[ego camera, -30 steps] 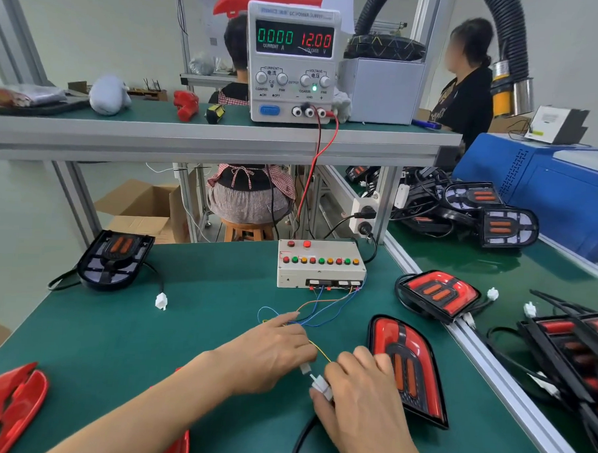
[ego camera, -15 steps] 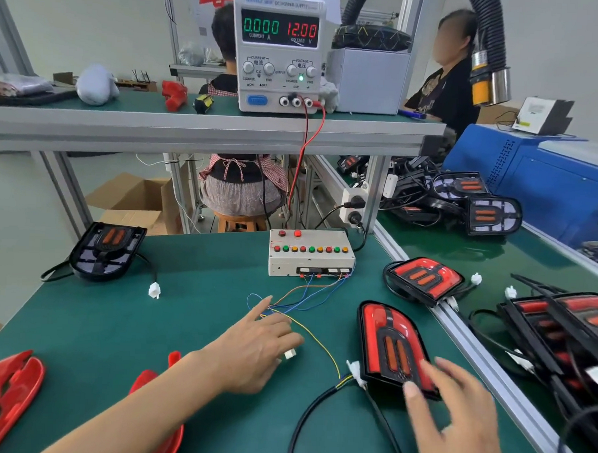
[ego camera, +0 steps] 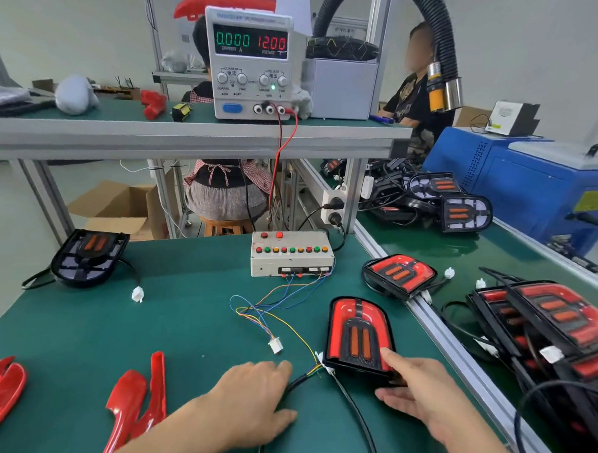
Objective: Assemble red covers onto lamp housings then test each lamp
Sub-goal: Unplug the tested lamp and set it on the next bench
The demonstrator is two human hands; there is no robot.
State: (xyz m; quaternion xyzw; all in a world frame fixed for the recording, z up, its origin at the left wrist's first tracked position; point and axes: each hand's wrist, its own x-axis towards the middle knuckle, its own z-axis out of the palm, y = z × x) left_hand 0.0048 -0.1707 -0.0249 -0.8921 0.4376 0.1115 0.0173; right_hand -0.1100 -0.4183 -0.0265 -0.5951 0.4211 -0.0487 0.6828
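Taking the tester box [ego camera: 291, 255] at the back of the green table [ego camera: 190, 327] as the landmark: the lamp now in hand [ego camera: 356, 335] lies in front of the box and a little to its right, red cover already seated on the black housing, so for this unit the assembly step looks done. The tester's white plug [ego camera: 275, 345] lies loose on the table in front of the box, apart from the lamp's own connector [ego camera: 320, 358], and the supply [ego camera: 250, 61] on the shelf above the box reads zero current (nothing is drawing power), so I judge this lamp is unplugged, either tested or about to be. The right hand [ego camera: 420, 396] grasps the lamp's near edge, thumb on the red face and fingers curled under the rim. The left hand [ego camera: 259, 396] lies flat and released on the lamp's black cable [ego camera: 297, 383]. Right of the box, a covered lamp [ego camera: 398, 275] sits at the table's edge, with more stacked lamps [ego camera: 554, 319] beyond the rail; these look finished. Left of the box, a bare housing [ego camera: 89, 256] awaits a cover, and loose red covers [ego camera: 135, 400] lie well in front and to the left, so at least one assembly and test remains.
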